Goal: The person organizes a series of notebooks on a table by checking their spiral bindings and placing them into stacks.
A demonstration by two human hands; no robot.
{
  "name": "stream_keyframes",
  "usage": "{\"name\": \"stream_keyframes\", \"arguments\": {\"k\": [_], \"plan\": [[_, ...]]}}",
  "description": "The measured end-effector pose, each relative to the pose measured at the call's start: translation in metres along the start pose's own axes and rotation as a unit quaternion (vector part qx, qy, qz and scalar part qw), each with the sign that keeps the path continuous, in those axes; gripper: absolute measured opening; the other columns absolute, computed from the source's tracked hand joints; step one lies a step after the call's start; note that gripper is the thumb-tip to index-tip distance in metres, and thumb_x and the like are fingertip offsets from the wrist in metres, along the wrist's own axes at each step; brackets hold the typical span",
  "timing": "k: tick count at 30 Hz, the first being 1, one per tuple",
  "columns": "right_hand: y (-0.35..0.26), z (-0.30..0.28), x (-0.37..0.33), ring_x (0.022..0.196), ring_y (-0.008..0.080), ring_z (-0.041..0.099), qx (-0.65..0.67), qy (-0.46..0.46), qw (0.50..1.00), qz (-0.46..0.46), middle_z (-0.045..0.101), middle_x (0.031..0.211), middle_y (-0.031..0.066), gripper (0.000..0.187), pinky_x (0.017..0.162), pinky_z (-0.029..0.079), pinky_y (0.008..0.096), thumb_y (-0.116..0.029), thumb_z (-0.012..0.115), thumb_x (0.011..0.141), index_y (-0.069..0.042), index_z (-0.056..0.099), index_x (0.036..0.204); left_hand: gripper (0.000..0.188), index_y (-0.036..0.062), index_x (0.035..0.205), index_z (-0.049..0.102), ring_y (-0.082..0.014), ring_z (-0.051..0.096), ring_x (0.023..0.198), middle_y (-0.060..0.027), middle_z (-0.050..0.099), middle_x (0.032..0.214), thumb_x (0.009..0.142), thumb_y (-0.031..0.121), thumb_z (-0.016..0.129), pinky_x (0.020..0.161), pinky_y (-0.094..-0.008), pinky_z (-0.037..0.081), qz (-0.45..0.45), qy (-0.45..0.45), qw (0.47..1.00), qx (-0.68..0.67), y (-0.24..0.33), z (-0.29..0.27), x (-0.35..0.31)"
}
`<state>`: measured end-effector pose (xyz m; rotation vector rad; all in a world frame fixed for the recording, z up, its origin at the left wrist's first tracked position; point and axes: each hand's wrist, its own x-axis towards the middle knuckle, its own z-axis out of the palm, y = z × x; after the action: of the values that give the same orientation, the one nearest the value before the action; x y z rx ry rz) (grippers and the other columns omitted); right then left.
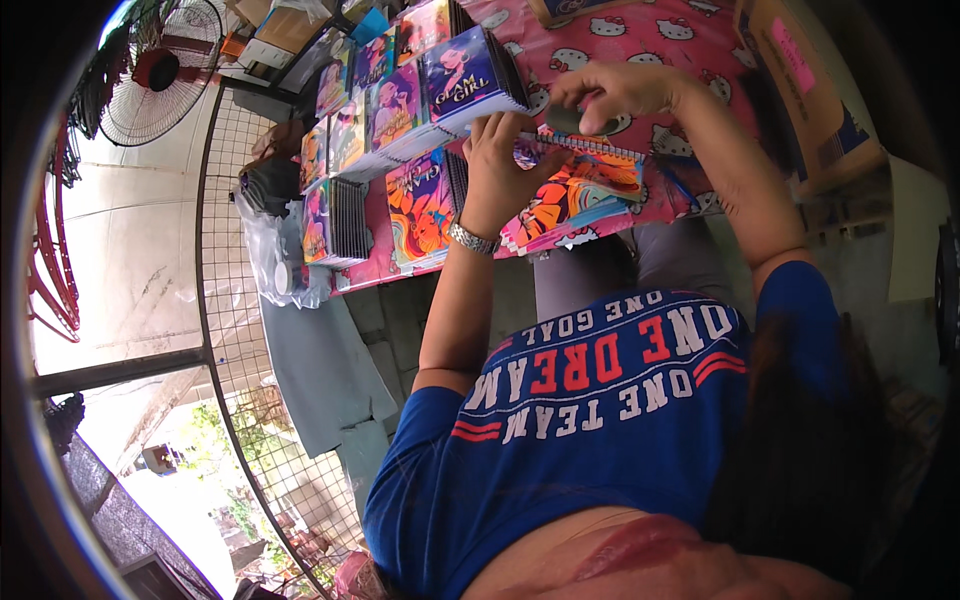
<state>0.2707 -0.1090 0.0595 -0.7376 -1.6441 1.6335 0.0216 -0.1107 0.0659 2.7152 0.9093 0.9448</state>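
Observation:
In front of me lies a colourful spiral notebook [606, 172], orange and pink, its coil binding along the far edge. My left hand [490, 165], with a metal watch band on its wrist, is bent around the left end of this notebook, thumb over the cover. Above the coil, my right hand [628, 95] has its fingers curled and its thumb bent inward. A dark grey rounded thing [578, 121] shows beneath those fingers; its kind is unclear. More notebooks or loose covers lie under the one at my left hand, partly hidden.
Stacks of bound notebooks [470, 75] fill the table's left side, with a smaller stack [335, 220] at its near left corner. A blue pen [680, 187] lies on the pink patterned tablecloth [640, 40]. A cardboard box [815, 90] stands at right, a fan [160, 70] at far left.

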Motion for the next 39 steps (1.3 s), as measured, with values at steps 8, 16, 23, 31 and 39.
{"name": "stream_keyframes", "arguments": {"k": [8, 16, 23, 31, 39], "plan": [[-0.006, -0.006, 0.008, 0.100, 0.0123, 0.058, 0.055, -0.123, 0.990, -0.051, 0.064, 0.111, 0.0063, 0.059, 0.089, 0.046, 0.0272, -0.028, 0.067, 0.078, 0.001, 0.058, 0.128, 0.048, 0.0086, 0.100, 0.062, -0.0294, 0.055, 0.099, -0.0065, 0.064, 0.098, 0.066, 0.032, 0.088, 0.084, -0.0415, 0.042, -0.030, -0.028, 0.999, -0.033, -0.004, 0.000, 0.001], [-0.014, 0.005, 0.016, 0.103, 0.0157, 0.062, 0.104, -0.046, 0.994, -0.010, 0.066, 0.114, 0.0093, 0.061, 0.094, 0.048, 0.0291, -0.036, 0.067, 0.072, 0.002, 0.062, 0.119, 0.036, 0.0033, 0.095, 0.062, -0.0292, 0.058, 0.093, -0.0098, 0.063, 0.094, 0.070, 0.017, 0.085, 0.080, -0.0386, 0.047, 0.001, -0.003, 1.000, -0.023, -0.004, -0.006, 0.000], [-0.007, -0.005, 0.028, 0.107, 0.0140, 0.061, 0.088, -0.119, 0.988, -0.041, 0.065, 0.118, 0.0101, 0.057, 0.098, 0.047, 0.0273, -0.031, 0.064, 0.079, 0.003, 0.059, 0.124, 0.034, 0.0017, 0.098, 0.062, -0.0239, 0.061, 0.086, -0.0101, 0.062, 0.093, 0.075, 0.016, 0.083, 0.074, -0.0343, 0.049, -0.066, -0.020, 0.996, -0.049, -0.036, -0.025, -0.003], [-0.003, 0.008, 0.021, 0.114, 0.0188, 0.061, -0.073, 0.000, 0.996, 0.042, 0.063, 0.124, 0.0136, 0.065, 0.104, 0.044, 0.0310, -0.033, 0.063, 0.080, 0.007, 0.055, 0.131, 0.034, 0.0016, 0.093, 0.060, -0.0093, 0.059, 0.069, -0.0049, 0.063, 0.079, 0.076, 0.018, 0.085, 0.061, -0.0254, 0.047, -0.143, -0.003, 0.981, -0.133, -0.032, -0.015, -0.012], [-0.009, 0.000, 0.045, 0.096, 0.0145, 0.063, -0.083, -0.123, 0.989, 0.012, 0.067, 0.103, 0.0087, 0.058, 0.088, 0.049, 0.0291, -0.039, 0.068, 0.076, 0.006, 0.064, 0.113, 0.032, 0.0003, 0.098, 0.063, -0.0135, 0.064, 0.076, -0.0059, 0.063, 0.090, 0.076, 0.010, 0.083, 0.065, -0.0269, 0.051, -0.161, -0.042, 0.950, -0.264, -0.043, -0.009, -0.014]]}}
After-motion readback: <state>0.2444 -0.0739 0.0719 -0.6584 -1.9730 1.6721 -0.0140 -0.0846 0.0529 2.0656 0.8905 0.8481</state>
